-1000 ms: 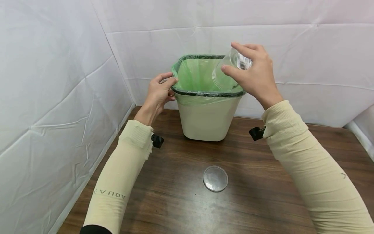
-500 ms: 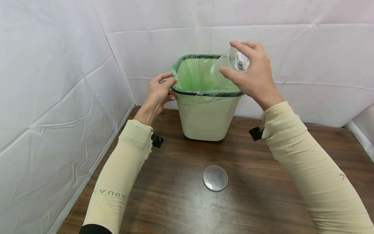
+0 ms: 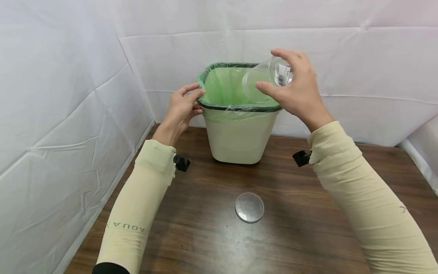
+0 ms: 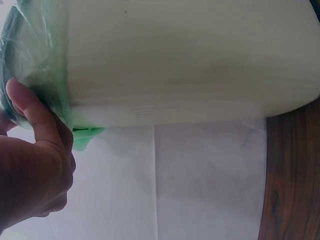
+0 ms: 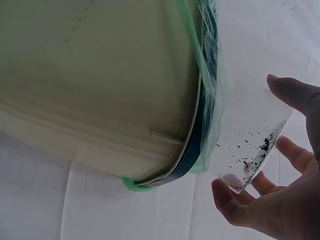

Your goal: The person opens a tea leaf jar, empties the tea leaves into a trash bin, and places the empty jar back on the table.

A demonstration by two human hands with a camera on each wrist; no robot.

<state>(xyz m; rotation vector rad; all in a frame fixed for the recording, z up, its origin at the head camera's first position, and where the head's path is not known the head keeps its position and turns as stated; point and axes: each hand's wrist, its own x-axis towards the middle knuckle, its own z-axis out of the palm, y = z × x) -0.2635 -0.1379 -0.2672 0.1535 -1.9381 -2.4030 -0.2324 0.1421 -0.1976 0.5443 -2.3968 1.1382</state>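
Note:
A cream trash bin (image 3: 239, 139) stands upright, lined with a green bag (image 3: 224, 83) folded over its dark rim. At its left corner my left hand (image 3: 179, 110) pinches rim and bag, the thumb on top and fingers below, as the left wrist view shows too. Over the right side of the bin, my right hand (image 3: 299, 89) holds a clear plastic jar (image 3: 263, 72) around its base end. The jar tilts with its mouth down-left over the opening, a barcode label (image 3: 282, 74) on its bottom. Small dark specks (image 5: 265, 145) lie inside it in the right wrist view.
On the brown wood table (image 3: 205, 228), a clear round lid (image 3: 249, 207) lies flat in front of the bin. White cloth walls (image 3: 328, 64) rise behind and to the left. A few tiny specks dot the tabletop near the lid.
My right hand has shifted slightly left with the jar, which reaches further over the bin. The left hand keeps its hold on the rim. The whole head view has drifted a little.

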